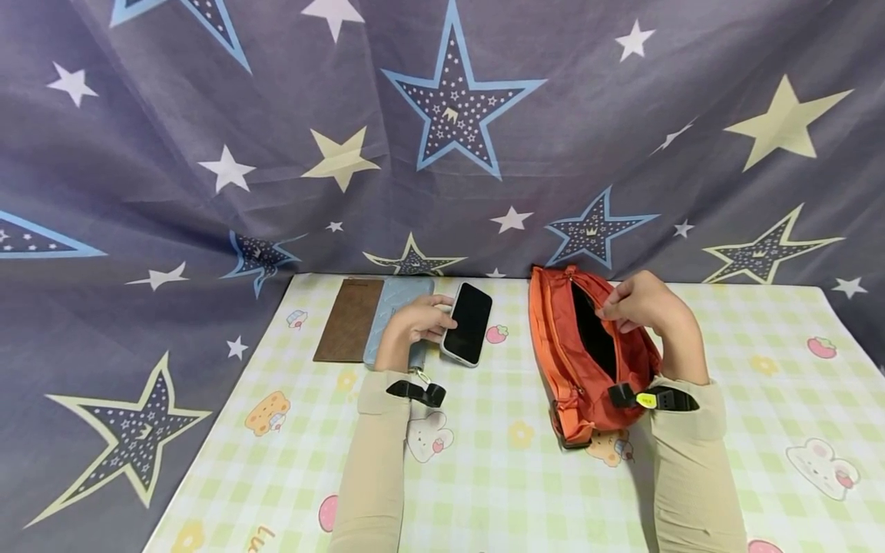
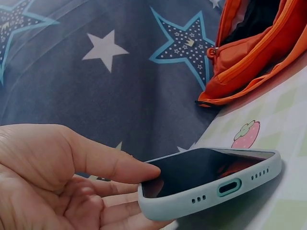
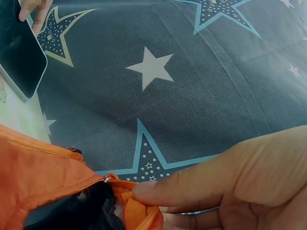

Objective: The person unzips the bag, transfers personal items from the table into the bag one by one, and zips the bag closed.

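Note:
A smartphone (image 1: 468, 326) with a dark screen and a pale case is pinched along its left edge by my left hand (image 1: 423, 319). In the left wrist view the thumb lies on the screen while the fingers are underneath, and the phone (image 2: 211, 182) is tilted, its charging port facing the camera. An orange-red bag (image 1: 553, 346) lies with its zipper undone, showing a black lining (image 1: 593, 330). My right hand (image 1: 643, 303) pinches the right side of that opening; in the right wrist view, thumb and fingers hold the orange fabric edge (image 3: 139, 211).
Left of the phone lie a brown flat leather-like piece (image 1: 349, 322) and a light-blue quilted wallet (image 1: 394, 296) with a metal clasp, partly under the left hand. A checked tablecloth (image 1: 498, 476) covers the table. A grey star-patterned curtain (image 1: 276, 100) hangs behind.

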Demonstrator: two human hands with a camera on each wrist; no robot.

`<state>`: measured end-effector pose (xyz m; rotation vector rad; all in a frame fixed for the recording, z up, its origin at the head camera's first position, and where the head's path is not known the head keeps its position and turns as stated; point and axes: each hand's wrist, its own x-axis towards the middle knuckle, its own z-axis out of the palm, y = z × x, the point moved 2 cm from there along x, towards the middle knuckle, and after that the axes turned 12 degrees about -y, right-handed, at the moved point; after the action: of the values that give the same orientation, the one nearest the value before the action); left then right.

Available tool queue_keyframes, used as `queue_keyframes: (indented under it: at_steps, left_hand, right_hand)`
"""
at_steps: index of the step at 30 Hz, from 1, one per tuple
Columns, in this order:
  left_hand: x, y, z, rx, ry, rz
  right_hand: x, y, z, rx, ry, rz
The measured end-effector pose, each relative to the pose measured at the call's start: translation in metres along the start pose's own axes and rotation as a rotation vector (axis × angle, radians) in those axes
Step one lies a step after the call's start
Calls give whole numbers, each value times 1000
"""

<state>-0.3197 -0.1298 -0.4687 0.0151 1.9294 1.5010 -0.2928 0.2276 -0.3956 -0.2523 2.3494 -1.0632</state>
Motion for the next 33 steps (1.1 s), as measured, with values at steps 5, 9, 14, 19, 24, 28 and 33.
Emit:
queue_keyframes:
  at_steps: [5,9,14,19,24,28,33]
  left_hand:
    - [1,2,0,-2,36,-15]
    - [1,2,0,-9,53,-24]
    - [2,2,0,-29,75,-16]
    - [3,2,-2,-45,90,4]
    - [5,2,-3,-62,69,30]
    - [6,3,-2,-108,42,52]
    - [7,7,2,-164,-1,80]
  right_hand:
    - [-1,0,0,-7,6,0]
    - [-2,0,0,-9,7,3]
    - [-3,0,0,1,15,-6]
    - [-4,1,-1,38,34,-17]
    - [-5,5,-5,90,38,1]
    - [-5,8,-8,145,35,23]
    - [-4,14,-11,212,18,30]
